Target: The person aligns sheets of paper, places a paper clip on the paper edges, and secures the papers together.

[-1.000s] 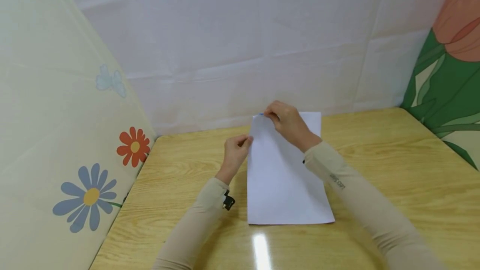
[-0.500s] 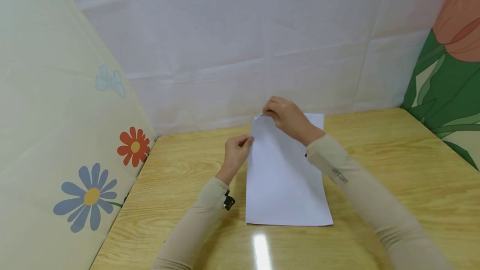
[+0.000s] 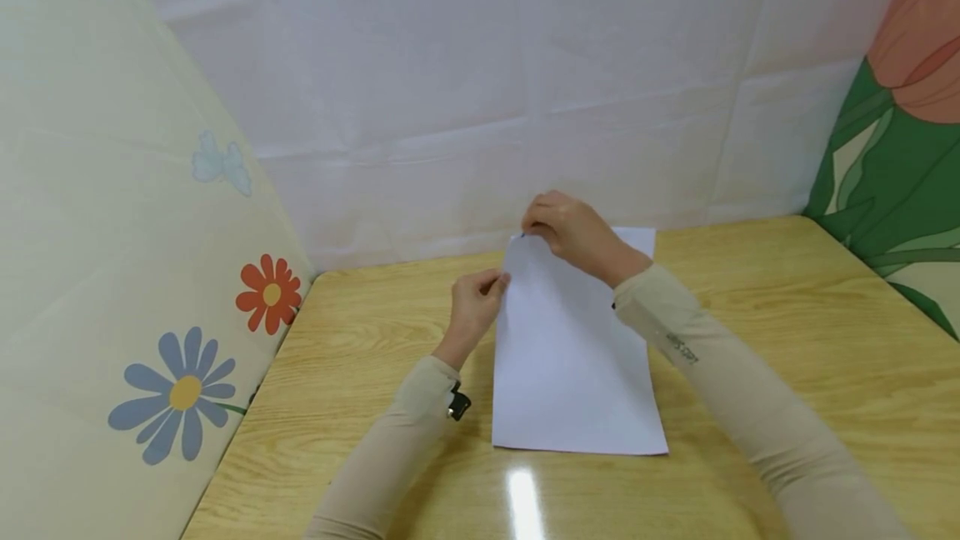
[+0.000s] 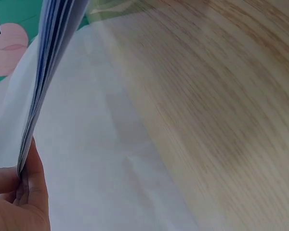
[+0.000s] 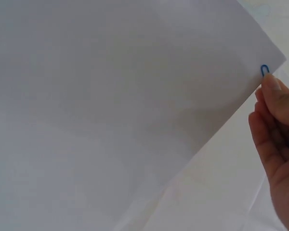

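Note:
A stack of white paper sheets [image 3: 573, 357] is held tilted up off the table, its far edge raised. My left hand [image 3: 474, 307] pinches the left edge between thumb and fingers; the left wrist view shows several layered sheets [image 4: 48, 72] in that grip. At the top left corner my right hand [image 3: 573, 236] pinches a small blue paper clip [image 5: 264, 70] between thumb and forefinger. The clip's looped end lies over the paper's face near the corner, and its other end is hidden under the thumb.
The wooden table [image 3: 360, 340] extends around the paper on both sides. A white cloth backdrop [image 3: 420, 107] hangs close behind its far edge. At the left stands a flowered panel [image 3: 75, 232], with a tulip-patterned one [image 3: 900, 165] at the right.
My right hand has moved slightly left and up along the paper's top edge, nearer the corner, with the paper clip. The sheets have shifted a little; my left hand stays nearly still.

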`<action>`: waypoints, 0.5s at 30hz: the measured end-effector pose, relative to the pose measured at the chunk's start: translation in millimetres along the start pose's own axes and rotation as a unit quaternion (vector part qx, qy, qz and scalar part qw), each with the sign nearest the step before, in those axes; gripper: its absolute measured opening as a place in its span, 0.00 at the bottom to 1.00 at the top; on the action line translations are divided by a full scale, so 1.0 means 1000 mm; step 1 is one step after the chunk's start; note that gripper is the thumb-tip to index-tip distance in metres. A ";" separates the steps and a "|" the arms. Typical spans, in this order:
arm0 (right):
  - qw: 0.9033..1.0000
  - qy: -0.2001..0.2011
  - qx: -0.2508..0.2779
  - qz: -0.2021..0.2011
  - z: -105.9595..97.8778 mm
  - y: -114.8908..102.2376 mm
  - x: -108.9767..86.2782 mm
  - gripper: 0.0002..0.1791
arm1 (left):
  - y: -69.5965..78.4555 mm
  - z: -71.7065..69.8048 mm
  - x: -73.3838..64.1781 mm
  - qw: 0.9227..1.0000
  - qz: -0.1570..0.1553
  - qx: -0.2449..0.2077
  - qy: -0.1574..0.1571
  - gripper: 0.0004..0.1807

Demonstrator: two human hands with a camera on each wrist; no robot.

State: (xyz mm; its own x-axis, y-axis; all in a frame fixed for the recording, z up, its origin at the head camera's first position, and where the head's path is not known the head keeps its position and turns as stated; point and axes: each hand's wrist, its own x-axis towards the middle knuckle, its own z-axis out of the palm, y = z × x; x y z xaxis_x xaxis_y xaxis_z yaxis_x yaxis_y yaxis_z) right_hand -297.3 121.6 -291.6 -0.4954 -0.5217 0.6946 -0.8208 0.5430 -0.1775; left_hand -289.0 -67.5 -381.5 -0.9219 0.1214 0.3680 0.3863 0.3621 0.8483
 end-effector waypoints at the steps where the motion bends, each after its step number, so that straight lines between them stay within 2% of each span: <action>1: 1.000 0.000 0.000 -0.003 0.000 0.000 0.000 0.05 | 0.000 0.000 0.000 1.000 0.001 0.001 0.000 0.07; 9: 1.000 -0.009 0.003 -0.026 0.001 0.001 0.000 0.05 | -0.002 0.001 -0.002 0.999 0.034 0.024 0.006 0.06; 12: 1.000 0.009 0.002 -0.026 0.004 0.001 -0.001 0.04 | -0.001 0.001 -0.002 0.999 0.029 0.018 0.006 0.06; 15: 0.999 0.044 -0.008 -0.005 0.010 0.000 -0.004 0.05 | 0.001 0.001 -0.001 1.000 0.016 0.008 0.002 0.07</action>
State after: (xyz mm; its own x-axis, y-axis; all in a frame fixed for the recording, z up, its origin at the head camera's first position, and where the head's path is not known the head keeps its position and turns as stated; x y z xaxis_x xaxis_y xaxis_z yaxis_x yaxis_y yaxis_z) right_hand -298.2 117.2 -301.4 -0.4604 -0.4678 0.7545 -0.8201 0.5495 -0.1597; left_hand -287.4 -66.4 -381.7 -0.9089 0.1288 0.3966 0.4150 0.3724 0.8301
